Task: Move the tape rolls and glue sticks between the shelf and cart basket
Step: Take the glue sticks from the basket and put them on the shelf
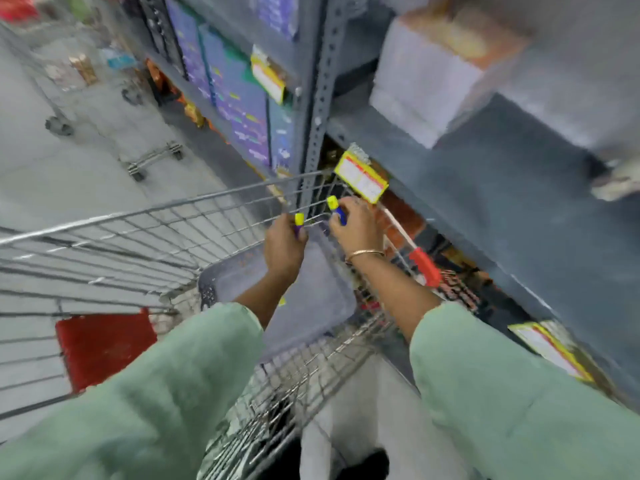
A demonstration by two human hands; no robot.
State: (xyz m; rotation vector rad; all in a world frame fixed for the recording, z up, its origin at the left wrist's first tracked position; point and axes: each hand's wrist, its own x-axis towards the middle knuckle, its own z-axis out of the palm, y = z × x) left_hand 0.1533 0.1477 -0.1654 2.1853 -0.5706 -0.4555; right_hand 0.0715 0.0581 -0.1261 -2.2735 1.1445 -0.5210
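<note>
While both hands reach: over the far end of the wire cart basket [145, 237], beside the grey metal shelf [502, 209].
Left hand [284, 249]: fist closed around a glue stick [299, 221]; the yellow cap pokes out above the fingers, the purple body is mostly hidden in the grip.
Right hand [356, 230]: fingers curled on a second glue stick [336, 209], yellow cap up, blue-purple body tilted; a gold bangle [363, 255] sits on the wrist.
Sleeves: pale green, both forearms bare past the cuffs.
Basket contents: a grey tray [311, 299] lies beneath the hands; a red flap [104, 344] at the near left.
Shelf edge: a yellow price tag [360, 176] hangs just beyond the right hand.
Tape rolls: cannot tell; the frame is blurred.
</note>
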